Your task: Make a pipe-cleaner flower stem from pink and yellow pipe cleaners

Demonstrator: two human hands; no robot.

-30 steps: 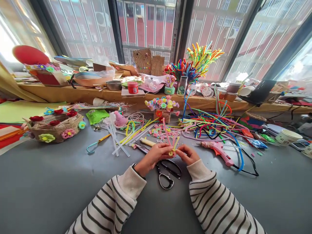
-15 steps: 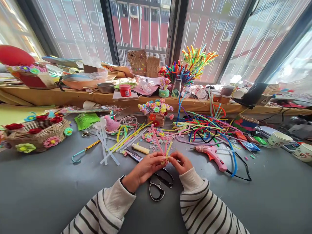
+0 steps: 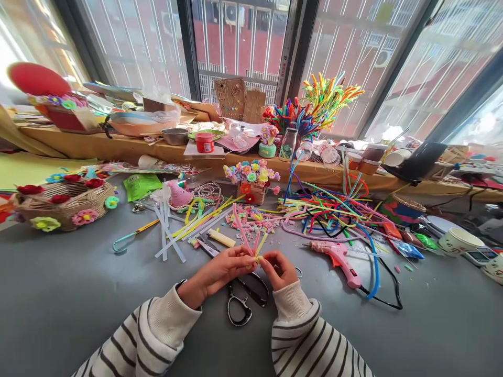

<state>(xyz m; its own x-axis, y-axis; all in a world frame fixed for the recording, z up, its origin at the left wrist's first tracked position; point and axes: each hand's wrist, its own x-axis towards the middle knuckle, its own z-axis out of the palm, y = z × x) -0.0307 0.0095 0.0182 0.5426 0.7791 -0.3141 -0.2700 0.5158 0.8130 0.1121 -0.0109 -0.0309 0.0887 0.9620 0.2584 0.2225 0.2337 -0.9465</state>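
Note:
My left hand is closed in a pinch on a small bundle of pipe cleaners, pink and yellow, with their free ends pointing up and away. My right hand pinches the same bundle at its yellow base from the other side, so the fingertips almost meet. The fingers partly cover the base, where small yellow loops show. Below the hands lie black-handled scissors, their blades reaching under my left hand. Just beyond it rests a cream-coloured stick, perhaps a lighter.
A pink glue gun with a black cord lies to the right. Behind it spreads a tangle of pipe cleaners. Clear glue sticks lie to the left, near a flower-trimmed woven basket. A small flower basket stands at the back.
The view has tilted and shifted slightly. Both hands keep their pinch on the pipe cleaners, and a small metal ring now shows beside my right hand.

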